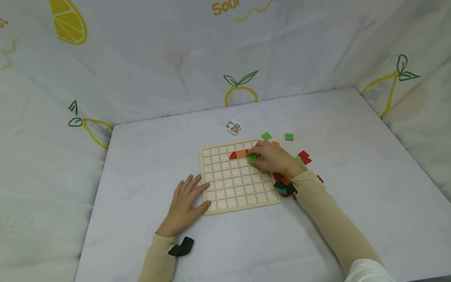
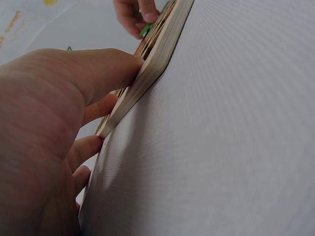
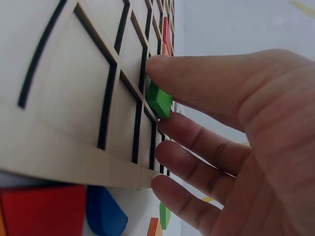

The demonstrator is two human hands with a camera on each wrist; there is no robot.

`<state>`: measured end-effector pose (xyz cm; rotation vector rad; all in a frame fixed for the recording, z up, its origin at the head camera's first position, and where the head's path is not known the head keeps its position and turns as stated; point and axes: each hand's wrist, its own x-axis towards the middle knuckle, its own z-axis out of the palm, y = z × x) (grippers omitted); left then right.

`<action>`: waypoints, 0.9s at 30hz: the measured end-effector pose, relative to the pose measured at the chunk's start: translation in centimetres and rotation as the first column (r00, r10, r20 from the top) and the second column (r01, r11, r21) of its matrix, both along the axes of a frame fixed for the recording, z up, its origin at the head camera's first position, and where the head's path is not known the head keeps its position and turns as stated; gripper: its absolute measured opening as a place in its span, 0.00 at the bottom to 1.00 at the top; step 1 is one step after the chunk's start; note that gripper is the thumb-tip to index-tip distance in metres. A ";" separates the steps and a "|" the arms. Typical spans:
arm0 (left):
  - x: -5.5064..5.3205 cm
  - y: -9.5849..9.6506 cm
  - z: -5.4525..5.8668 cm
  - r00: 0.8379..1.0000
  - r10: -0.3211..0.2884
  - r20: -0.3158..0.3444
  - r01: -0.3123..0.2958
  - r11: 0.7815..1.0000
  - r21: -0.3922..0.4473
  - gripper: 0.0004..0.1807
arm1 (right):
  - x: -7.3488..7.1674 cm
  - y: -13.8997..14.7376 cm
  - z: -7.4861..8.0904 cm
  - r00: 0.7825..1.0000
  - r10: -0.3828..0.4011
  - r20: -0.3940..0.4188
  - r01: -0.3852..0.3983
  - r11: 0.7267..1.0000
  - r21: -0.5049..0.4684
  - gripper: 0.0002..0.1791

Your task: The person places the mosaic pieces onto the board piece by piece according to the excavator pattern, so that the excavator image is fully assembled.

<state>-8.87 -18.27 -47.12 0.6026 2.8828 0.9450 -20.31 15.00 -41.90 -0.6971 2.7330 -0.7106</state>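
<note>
A square wooden grid board lies on the table. My right hand pinches a green square tile between thumb and fingers, low over the grid near its upper right. In the right wrist view, the green tile is tilted, right at the grid lines. Beside it in the upper rows sit a red rounded piece and an orange square; another red piece is partly hidden by my fingers. With fingers spread, my left hand rests at the board's left edge, its thumb and index finger touching the rim.
A small pattern card lies behind the board. Two green tiles are beyond its upper right corner. Red pieces lie right of my hand. More loose pieces, including a blue one, lie along the board's right side, partly under my right forearm.
</note>
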 end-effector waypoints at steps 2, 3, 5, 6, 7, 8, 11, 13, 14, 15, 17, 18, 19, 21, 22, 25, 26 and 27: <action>0.0 0.0 0.0 1.000 0.000 -0.001 0.000 1.000 0.001 0.30 | 0.0 0.0 0.0 1.000 0.001 0.003 -0.001 1.000 0.005 0.19; 0.0 0.0 0.0 1.000 0.000 -0.002 0.000 1.000 0.001 0.30 | 0.0 0.0 0.0 1.000 0.001 0.009 -0.001 1.000 0.004 0.20; 0.0 0.0 0.0 1.000 -0.001 -0.004 0.001 1.000 0.002 0.30 | 0.0 0.0 0.1 1.000 0.006 0.019 -0.006 1.000 0.002 0.20; 0.0 0.0 0.0 1.000 -0.001 -0.005 0.001 1.000 0.002 0.30 | 0.0 0.0 0.2 1.000 0.008 0.025 -0.008 1.000 -0.003 0.21; 0.0 0.0 0.0 1.000 -0.002 -0.006 0.002 1.000 0.002 0.30 | 0.0 0.0 0.2 0.999 0.005 0.034 -0.005 1.000 -0.007 0.21; 0.0 0.0 0.0 1.000 -0.002 -0.006 0.002 1.000 0.002 0.30 | 0.0 0.0 0.3 0.999 0.006 0.039 -0.006 1.000 -0.009 0.20; 0.0 0.0 0.0 1.000 -0.001 -0.001 0.001 1.000 0.001 0.30 | 0.1 0.0 0.5 0.999 0.009 0.047 -0.008 1.000 -0.013 0.19; 0.0 0.0 0.1 1.000 0.000 0.004 0.000 1.000 0.001 0.30 | 0.1 0.0 0.5 0.999 0.008 0.050 -0.007 1.000 -0.012 0.19; 0.0 0.0 0.1 1.000 0.000 0.006 0.000 1.000 0.000 0.30 | 0.1 0.0 0.5 0.999 0.011 0.047 -0.010 1.000 -0.010 0.18; 0.0 0.0 0.1 1.000 0.000 0.008 0.000 1.000 -0.001 0.30 | 0.2 0.0 0.5 0.999 0.011 0.046 -0.011 1.000 -0.009 0.18; 0.0 0.0 0.1 1.000 0.001 0.008 -0.001 1.000 -0.002 0.30 | 0.2 0.1 0.5 0.999 0.013 0.045 -0.012 1.000 -0.011 0.17; 0.0 0.1 0.1 1.000 0.001 0.008 -0.001 1.000 -0.003 0.30 | 0.2 0.1 0.4 0.999 0.014 0.045 -0.013 1.000 -0.011 0.17; 0.0 0.1 0.1 1.000 0.002 0.006 -0.002 1.000 -0.004 0.30 | 0.1 0.1 0.4 0.999 0.015 0.044 -0.015 1.000 -0.015 0.17; 0.0 0.1 0.1 1.000 0.003 0.005 -0.003 1.000 -0.006 0.30 | 0.1 0.2 0.4 0.998 0.008 0.056 -0.006 1.000 -0.029 0.18; 0.0 0.1 0.1 1.000 0.004 0.004 -0.004 1.000 -0.006 0.30 | 0.1 0.2 0.4 0.998 0.005 0.065 -0.002 0.999 -0.039 0.19; 0.0 0.1 0.1 1.000 0.005 0.005 -0.005 1.000 -0.004 0.30 | -0.1 0.5 0.3 0.994 -0.023 0.107 0.030 0.997 -0.066 0.20; 0.0 0.1 0.2 1.000 0.005 0.006 -0.005 1.000 -0.002 0.30 | -0.1 0.5 0.3 0.992 -0.036 0.121 0.046 0.996 -0.077 0.20; 0.0 0.1 0.2 1.000 0.004 0.007 -0.004 1.000 -0.001 0.30 | -0.1 0.6 0.3 0.991 -0.046 0.123 0.056 0.995 -0.084 0.20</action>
